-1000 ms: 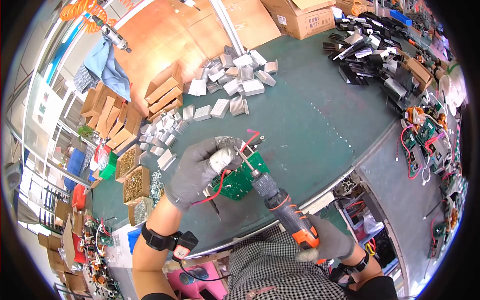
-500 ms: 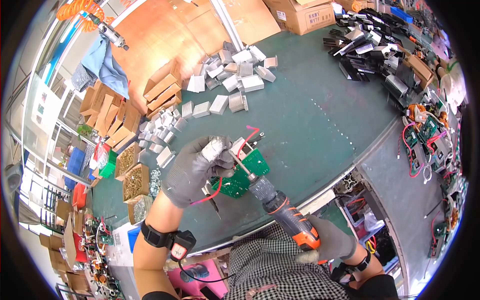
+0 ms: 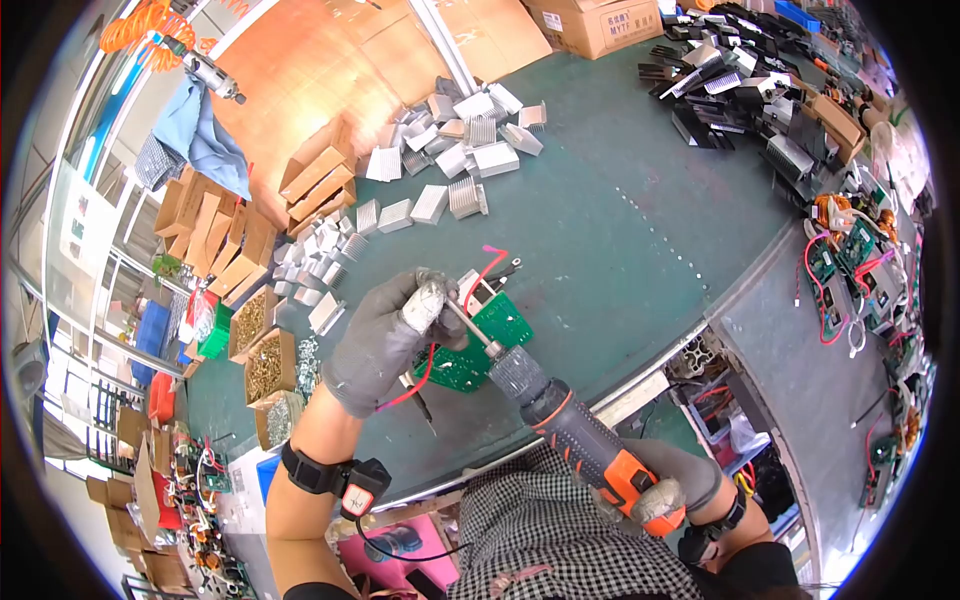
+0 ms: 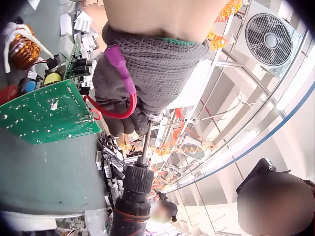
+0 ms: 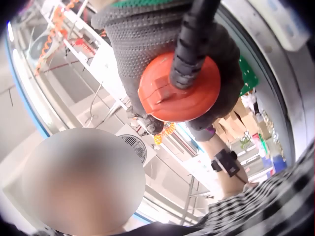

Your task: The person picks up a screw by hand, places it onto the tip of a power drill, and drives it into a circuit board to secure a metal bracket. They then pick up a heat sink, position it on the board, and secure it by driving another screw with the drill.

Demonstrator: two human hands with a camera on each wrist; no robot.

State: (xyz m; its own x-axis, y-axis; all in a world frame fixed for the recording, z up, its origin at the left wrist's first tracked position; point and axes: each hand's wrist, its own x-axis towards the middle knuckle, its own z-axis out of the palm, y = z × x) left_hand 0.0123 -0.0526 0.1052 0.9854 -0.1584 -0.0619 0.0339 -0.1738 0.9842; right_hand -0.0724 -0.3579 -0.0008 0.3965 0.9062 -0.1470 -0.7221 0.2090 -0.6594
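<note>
While curled, right hand (image 3: 684, 478) grips driver (image 3: 580, 430).

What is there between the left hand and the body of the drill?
A thin metal bit lies there, running from the drill to the left hand; the head view shows it.

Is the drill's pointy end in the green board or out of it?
Out: in the left wrist view, the drill has its bit at the left hand, clear of the green board.
</note>
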